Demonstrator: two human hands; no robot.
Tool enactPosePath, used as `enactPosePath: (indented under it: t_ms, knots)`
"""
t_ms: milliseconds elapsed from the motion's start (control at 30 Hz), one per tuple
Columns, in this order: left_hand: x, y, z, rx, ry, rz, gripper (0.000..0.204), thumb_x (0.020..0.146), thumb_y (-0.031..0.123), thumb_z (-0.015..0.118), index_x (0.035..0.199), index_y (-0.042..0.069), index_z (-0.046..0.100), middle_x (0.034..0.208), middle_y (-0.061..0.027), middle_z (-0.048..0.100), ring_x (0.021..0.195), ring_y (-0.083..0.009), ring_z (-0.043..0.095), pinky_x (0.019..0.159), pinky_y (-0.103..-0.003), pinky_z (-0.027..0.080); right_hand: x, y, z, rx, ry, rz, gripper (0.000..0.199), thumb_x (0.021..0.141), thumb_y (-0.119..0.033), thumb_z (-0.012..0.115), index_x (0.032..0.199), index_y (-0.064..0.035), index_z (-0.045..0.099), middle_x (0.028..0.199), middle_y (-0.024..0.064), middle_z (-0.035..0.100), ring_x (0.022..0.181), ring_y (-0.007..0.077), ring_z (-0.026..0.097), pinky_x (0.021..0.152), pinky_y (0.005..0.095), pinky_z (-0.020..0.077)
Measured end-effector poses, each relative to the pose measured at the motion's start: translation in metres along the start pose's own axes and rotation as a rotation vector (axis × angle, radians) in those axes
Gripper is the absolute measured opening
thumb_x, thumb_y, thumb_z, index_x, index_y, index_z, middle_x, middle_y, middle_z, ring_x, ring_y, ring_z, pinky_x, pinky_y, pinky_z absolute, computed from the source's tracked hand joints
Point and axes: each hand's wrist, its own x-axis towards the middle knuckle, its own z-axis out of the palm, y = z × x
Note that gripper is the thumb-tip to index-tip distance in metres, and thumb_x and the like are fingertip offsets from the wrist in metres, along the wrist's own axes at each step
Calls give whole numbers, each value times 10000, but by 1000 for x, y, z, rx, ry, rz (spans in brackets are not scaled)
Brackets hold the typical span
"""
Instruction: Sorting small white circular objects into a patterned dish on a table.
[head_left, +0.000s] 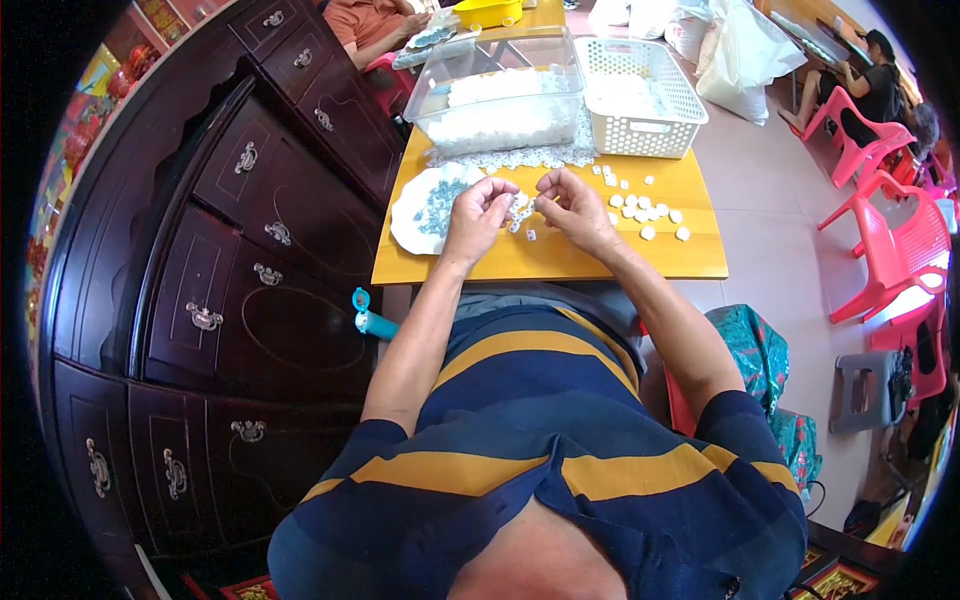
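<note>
My left hand (477,212) and my right hand (570,205) are raised close together over a small yellow wooden table (560,255). Both pinch small white pieces (520,208) between the fingertips; exactly how they are held is too small to tell. More small white pieces (640,208) lie scattered on the table to the right of my right hand. A white plate with a blue pattern (430,205) lies just left of my left hand.
A clear plastic tub (497,95) and a white perforated basket (640,95), both with white pieces, stand at the table's far side. A dark wooden cabinet (230,260) fills the left. Pink plastic chairs (890,240) and seated people are on the right and at the back.
</note>
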Motion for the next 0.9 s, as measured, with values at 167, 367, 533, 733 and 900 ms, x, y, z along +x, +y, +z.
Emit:
enactPosePath:
  t_ms: [167,367,533,733,900]
  knots:
    - [1,0,-1,13,-29,19,103,972,82,582,1023,37,660,808,32,626,677,-28,565,605,-185,477,-1,0,0,-5,-11,-1,200,905,-91,662,1061,-24,557,837,9,604,637,50,560,568,215,473]
    - [2,-2,-2,35,-32,33,107,970,72,582,1017,31,668,793,32,629,668,-27,566,597,-182,475,0,1,-1,-22,-23,5,203,901,-88,662,1063,-23,558,828,15,613,634,54,565,567,221,473]
    - [1,-1,-2,46,-42,40,110,971,72,581,1020,30,670,794,31,631,665,-25,563,602,-179,476,-1,-1,-1,-43,-32,5,201,899,-85,660,1064,-20,565,823,15,618,632,58,572,565,224,473]
    - [0,-1,1,60,-31,37,123,944,15,567,998,2,677,735,14,621,635,-49,560,569,-211,463,-1,-1,-1,-78,-27,4,211,896,-93,664,1069,-18,570,817,18,622,630,62,575,567,228,476]
    - [-2,2,1,75,-29,47,123,943,18,568,997,-2,677,726,10,622,628,-52,559,563,-215,461,-2,-3,1,-107,-23,10,210,896,-95,665,1068,-17,572,820,21,625,633,64,579,571,228,481]
